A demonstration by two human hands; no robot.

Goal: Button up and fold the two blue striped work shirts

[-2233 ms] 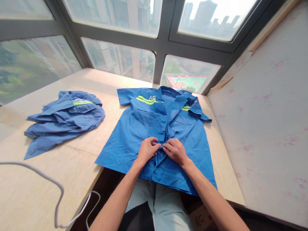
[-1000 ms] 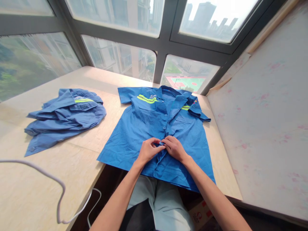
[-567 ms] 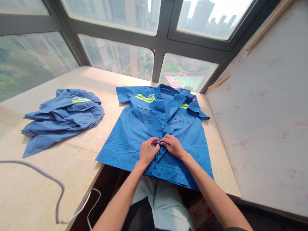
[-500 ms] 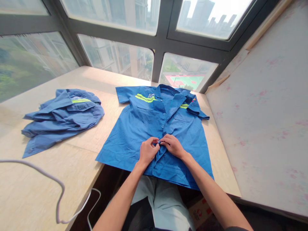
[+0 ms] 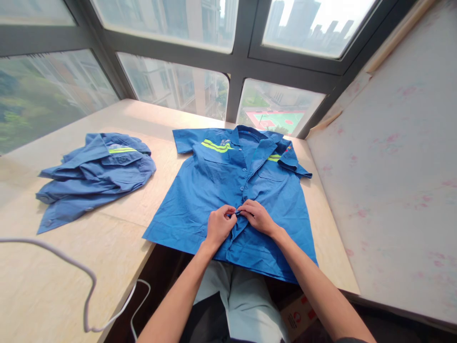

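A blue short-sleeved work shirt [image 5: 210,190] with yellow-green stripes lies spread face up, its collar toward the window. My left hand [image 5: 220,223] pinches the front edge of the shirt low on the button line. Right beside it, fingertips almost meeting, my right hand [image 5: 257,216] grips the other front edge. The small spot between the fingertips is mostly covered, so I cannot make out the button or hole there. Further up the placket, several buttons [image 5: 244,169] show, and the upper front hangs open at the collar.
A second blue shirt [image 5: 96,178] lies crumpled on the left of the pale tabletop [image 5: 71,267]. A pale cable [image 5: 91,286] crosses the left front edge. Windows [image 5: 174,85] stand behind, a papered wall [image 5: 396,166] on the right. A cardboard box [image 5: 298,317] sits below.
Both hands keep their pinch at the same place on the shirt, with only tiny finger movement. The whole view has shifted very slightly.
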